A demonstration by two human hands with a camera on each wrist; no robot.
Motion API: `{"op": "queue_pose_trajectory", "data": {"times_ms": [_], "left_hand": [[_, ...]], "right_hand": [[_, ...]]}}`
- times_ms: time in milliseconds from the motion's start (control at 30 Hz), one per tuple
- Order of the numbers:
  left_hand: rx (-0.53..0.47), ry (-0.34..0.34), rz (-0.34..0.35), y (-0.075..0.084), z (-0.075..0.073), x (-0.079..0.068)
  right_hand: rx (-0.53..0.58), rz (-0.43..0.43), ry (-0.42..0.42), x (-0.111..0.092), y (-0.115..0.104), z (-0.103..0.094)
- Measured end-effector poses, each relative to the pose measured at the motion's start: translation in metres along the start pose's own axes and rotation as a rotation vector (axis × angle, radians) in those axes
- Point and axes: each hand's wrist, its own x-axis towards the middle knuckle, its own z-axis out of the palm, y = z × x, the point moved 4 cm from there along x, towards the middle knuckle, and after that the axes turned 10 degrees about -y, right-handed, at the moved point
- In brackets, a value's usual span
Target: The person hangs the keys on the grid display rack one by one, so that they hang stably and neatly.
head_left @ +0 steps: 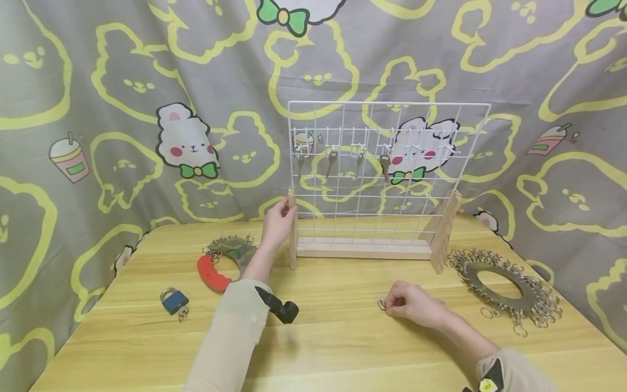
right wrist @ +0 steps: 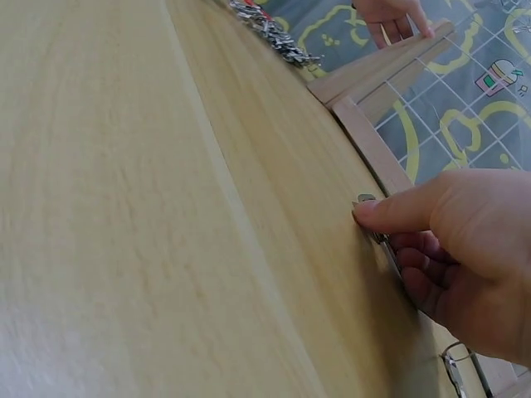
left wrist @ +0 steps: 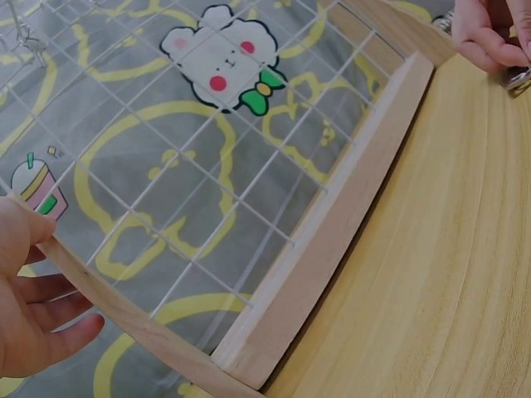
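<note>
A white wire grid rack [head_left: 372, 213] with a wooden base [left wrist: 332, 240] stands on the table. My left hand [head_left: 279, 220] grips the rack's left wooden post [head_left: 293, 239], thumb on the near side in the left wrist view. Several keys [head_left: 385, 163] hang from hooks on the grid. Low over the table in front of the rack, my right hand [head_left: 413, 305] pinches a small silver key [head_left: 381, 305] between thumb and fingers. In the right wrist view, the fingers [right wrist: 423, 257] cover most of that key, and only its metal end shows.
On the left lie a blue padlock [head_left: 174, 301] with a small ring attached and a curved plate [head_left: 245, 251] with a red part [head_left: 213, 274]. A flat oval plate [head_left: 477, 280] edged with many metal rings lies at the right. Patterned grey cloth [head_left: 235, 71] hangs behind the table.
</note>
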Motion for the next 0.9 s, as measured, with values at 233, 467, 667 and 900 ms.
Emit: {"op": "queue_pose_trajectory", "data": {"times_ms": [233,467,667,900], "left_hand": [[0.006,-0.006,0.000,-0.002,-0.001,0.000],[-0.010,-0.010,0.009,-0.002,-0.001,0.001],[0.000,-0.006,0.021,-0.001,-0.002,0.002],[0.014,-0.004,0.022,-0.003,-0.001,0.002]], "right_hand": [[-0.050,-0.083,-0.015,-0.001,-0.006,-0.003],[-0.025,-0.006,0.064,0.000,-0.004,-0.016],[0.086,0.052,0.149,0.003,-0.003,-0.029],[0.059,0.044,0.202,0.003,-0.006,-0.051]]}}
